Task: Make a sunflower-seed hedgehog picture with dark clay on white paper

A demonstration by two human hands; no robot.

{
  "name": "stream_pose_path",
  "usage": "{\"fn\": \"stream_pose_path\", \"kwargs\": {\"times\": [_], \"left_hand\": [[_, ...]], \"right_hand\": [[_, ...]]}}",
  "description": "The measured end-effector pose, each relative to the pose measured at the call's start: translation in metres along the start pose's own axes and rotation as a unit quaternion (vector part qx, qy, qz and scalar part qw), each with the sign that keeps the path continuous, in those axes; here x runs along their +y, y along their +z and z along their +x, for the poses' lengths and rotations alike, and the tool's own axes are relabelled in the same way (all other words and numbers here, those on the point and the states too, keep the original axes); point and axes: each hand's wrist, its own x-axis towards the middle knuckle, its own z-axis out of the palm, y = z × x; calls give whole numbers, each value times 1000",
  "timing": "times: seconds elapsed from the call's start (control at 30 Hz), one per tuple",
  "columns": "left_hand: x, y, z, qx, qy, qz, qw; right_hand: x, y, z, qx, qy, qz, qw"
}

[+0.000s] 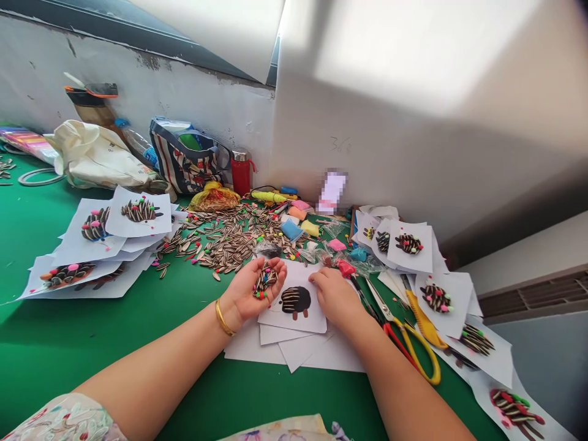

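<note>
My left hand (258, 288) is turned palm up with its fingers curled, cupping a small heap of sunflower seeds (265, 280) mixed with red, green and blue balls. Beneath and beside it lies a white paper (312, 321) bearing a black hedgehog shape (301, 299) with brown feet. Striped seeds stand in rows on the left part of that shape; its right part is bare black. At the paper's right edge rests my right hand (337, 297), palm down, fingers bent and close together. Whatever its fingertips hold is hidden. More white sheets (294, 350) are stacked underneath.
Loose sunflower seeds (229, 239) spread behind my hands, near clay packets (291, 229). Yellow-handled scissors (420, 349) and a yellow cutter (425, 321) lie right. Seed-covered hedgehog pictures (140, 211) are piled left, others (408, 245) right. Bags (188, 159) and a red bottle (241, 174) line the wall.
</note>
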Motion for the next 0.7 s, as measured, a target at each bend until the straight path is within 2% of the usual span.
{"fn": "stream_pose_path", "kwargs": {"times": [0.1, 0.27, 0.33, 0.47, 0.7], "left_hand": [[-4, 1, -1, -10, 28, 23, 999], [-11, 1, -3, -22, 28, 31, 999], [-13, 1, -4, -26, 22, 39, 999], [-17, -1, -4, -46, -3, 54, 998], [-20, -4, -4, -85, -47, 78, 992]], "right_hand": [[-1, -1, 0, 39, -10, 2, 999], [-13, -8, -3, 170, -47, 53, 983], [-21, -12, -6, 200, -72, 78, 974], [-34, -17, -10, 215, -115, 103, 964], [-39, -15, -11, 190, -123, 134, 965]]}}
